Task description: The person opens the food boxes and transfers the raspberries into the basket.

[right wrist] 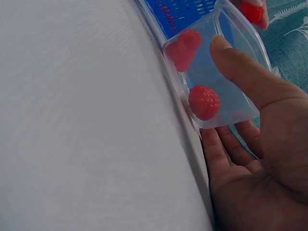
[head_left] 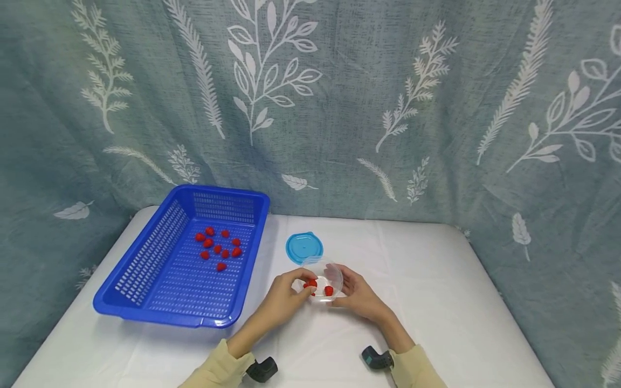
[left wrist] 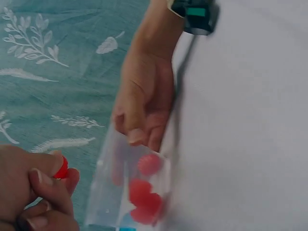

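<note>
My left hand pinches a red raspberry between thumb and fingertips, at the left side of a small clear plastic tub. With thumb and fingers around its side, my right hand holds that tub on the white table. Several red raspberries lie in the tub, some bunched together and one apart. A round blue lid lies flat just behind the tub. To the left stands a blue slotted basket, with several more raspberries scattered over its floor.
The white tablecloth extends on both sides of the tub. Behind the table hangs a green curtain with white leaf patterns. Both wrists carry dark devices, the left one close to the table's front.
</note>
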Demonstrator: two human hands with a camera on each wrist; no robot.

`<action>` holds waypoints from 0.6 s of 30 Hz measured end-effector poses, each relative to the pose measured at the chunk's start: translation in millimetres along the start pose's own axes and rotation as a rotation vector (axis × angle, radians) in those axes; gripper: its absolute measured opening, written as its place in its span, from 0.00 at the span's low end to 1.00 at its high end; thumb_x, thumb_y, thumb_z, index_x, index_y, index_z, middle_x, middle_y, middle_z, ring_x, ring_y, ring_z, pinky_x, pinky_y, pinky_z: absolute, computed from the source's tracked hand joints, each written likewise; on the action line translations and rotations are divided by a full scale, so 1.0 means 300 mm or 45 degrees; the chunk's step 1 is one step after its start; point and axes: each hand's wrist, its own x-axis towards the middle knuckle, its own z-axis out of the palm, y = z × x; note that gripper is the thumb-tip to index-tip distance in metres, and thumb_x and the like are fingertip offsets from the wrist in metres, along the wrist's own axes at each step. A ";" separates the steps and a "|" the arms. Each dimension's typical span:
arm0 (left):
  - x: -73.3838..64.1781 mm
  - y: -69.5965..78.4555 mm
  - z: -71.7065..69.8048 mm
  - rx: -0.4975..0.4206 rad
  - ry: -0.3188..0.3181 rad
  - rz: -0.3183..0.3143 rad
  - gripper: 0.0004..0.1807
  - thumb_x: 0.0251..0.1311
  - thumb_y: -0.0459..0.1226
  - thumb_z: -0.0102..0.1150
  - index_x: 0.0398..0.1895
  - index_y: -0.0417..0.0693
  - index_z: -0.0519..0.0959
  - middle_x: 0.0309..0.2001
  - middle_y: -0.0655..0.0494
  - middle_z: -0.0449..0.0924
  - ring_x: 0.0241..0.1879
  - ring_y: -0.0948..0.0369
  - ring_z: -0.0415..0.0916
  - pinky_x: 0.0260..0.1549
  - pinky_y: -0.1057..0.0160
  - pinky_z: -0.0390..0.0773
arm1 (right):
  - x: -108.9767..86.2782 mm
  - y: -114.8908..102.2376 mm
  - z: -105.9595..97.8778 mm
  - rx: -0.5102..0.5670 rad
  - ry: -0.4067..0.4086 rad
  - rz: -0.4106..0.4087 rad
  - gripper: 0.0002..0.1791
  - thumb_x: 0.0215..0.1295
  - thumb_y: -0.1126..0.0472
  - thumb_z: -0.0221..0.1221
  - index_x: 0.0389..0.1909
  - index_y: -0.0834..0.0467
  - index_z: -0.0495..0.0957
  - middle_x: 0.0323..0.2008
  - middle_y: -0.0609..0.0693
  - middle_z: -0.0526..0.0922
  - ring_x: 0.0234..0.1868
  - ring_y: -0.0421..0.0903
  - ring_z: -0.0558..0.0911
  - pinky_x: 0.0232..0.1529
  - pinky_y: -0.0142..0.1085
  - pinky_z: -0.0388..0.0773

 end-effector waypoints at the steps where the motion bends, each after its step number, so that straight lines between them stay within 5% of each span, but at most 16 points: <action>1: -0.008 0.011 -0.007 -0.013 0.011 -0.004 0.11 0.66 0.32 0.65 0.50 0.44 0.83 0.44 0.53 0.84 0.25 0.65 0.71 0.22 0.70 0.73 | 0.001 0.001 -0.001 -0.009 0.004 -0.001 0.49 0.52 0.71 0.74 0.75 0.56 0.63 0.75 0.58 0.64 0.77 0.57 0.62 0.66 0.32 0.68; 11: -0.116 0.144 -0.106 -0.107 -0.052 -0.035 0.12 0.66 0.34 0.65 0.51 0.55 0.85 0.44 0.58 0.84 0.13 0.70 0.56 0.13 0.72 0.59 | -0.005 0.009 -0.005 -0.028 -0.010 -0.039 0.52 0.52 0.71 0.74 0.77 0.55 0.60 0.77 0.55 0.62 0.78 0.56 0.59 0.67 0.30 0.66; 18: -0.180 0.201 -0.237 -0.137 0.094 0.030 0.11 0.68 0.37 0.64 0.52 0.56 0.84 0.44 0.53 0.82 0.11 0.71 0.51 0.11 0.72 0.54 | 0.005 -0.001 0.001 -0.033 -0.019 -0.031 0.51 0.51 0.72 0.74 0.77 0.54 0.61 0.74 0.55 0.66 0.78 0.56 0.60 0.67 0.29 0.65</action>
